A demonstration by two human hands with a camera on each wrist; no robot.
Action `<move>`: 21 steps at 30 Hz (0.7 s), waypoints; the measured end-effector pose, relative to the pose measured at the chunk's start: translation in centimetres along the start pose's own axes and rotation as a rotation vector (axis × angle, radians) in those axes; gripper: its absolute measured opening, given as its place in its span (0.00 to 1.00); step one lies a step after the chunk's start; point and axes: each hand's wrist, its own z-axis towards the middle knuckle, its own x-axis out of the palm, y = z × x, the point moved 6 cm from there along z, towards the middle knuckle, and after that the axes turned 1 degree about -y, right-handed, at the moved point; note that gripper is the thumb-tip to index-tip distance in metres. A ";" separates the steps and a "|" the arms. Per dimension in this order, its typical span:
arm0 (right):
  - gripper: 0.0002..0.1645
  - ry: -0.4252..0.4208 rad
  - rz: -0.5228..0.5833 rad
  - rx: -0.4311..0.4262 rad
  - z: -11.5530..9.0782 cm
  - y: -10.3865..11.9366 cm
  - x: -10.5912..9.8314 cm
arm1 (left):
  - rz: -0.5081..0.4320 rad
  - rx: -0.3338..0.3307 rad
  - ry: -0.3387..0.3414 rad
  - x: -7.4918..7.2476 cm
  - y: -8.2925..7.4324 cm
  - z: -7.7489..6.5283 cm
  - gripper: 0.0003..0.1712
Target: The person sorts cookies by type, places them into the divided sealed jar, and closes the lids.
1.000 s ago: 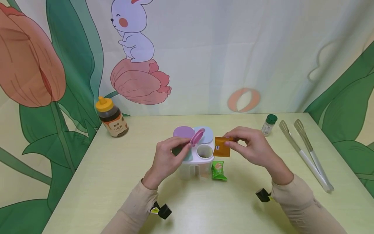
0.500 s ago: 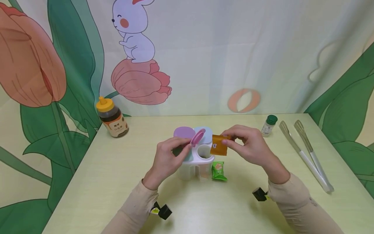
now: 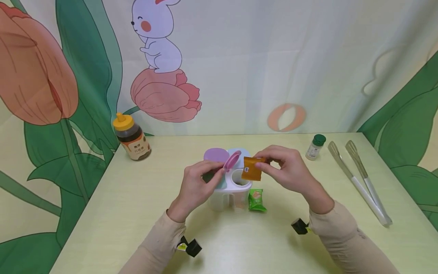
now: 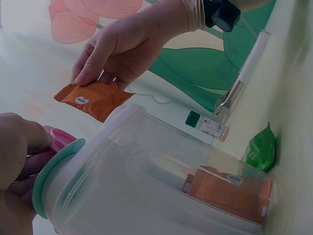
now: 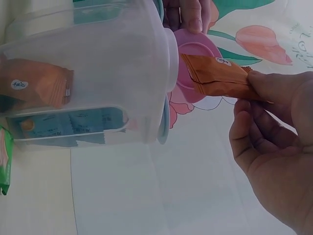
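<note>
My left hand [image 3: 196,186] pinches a round pink lid [image 3: 232,160], tilted up beside the open round mouth of a see-through compartment container [image 3: 227,198]. My right hand [image 3: 289,167] pinches an orange-brown snack packet [image 3: 252,169] by one edge, just over that mouth. Behind and beside the pink lid are a purple lid [image 3: 216,154], a light blue lid [image 3: 240,152] and, in the left wrist view, a green lid [image 4: 54,176]. Through the wall, an orange packet [image 4: 230,193] lies at the bottom; blue packets [image 5: 63,125] show in another compartment in the right wrist view.
A green packet [image 3: 256,200] lies on the table against the container's right side. A honey bottle [image 3: 134,140] with a yellow cap stands at the back left. Back right are a small green-capped bottle [image 3: 315,147] and tongs [image 3: 364,186] with slotted heads. A printed curtain [image 3: 239,76] hangs behind.
My right hand has moved left with the orange-brown packet, from beside the container to over its open mouth. My left hand keeps the pink lid in place.
</note>
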 end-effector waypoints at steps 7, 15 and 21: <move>0.11 0.007 -0.008 0.010 0.3 0.0 0.4 | -0.002 0.012 -0.008 -0.1 0.0 0.1 0.10; 0.11 0.007 0.010 -0.014 0.6 0.2 0.9 | -0.004 0.007 0.000 -0.1 -0.1 0.1 0.10; 0.11 0.006 0.014 -0.023 0.7 0.2 1.2 | 0.000 0.000 0.003 0.0 0.0 0.0 0.10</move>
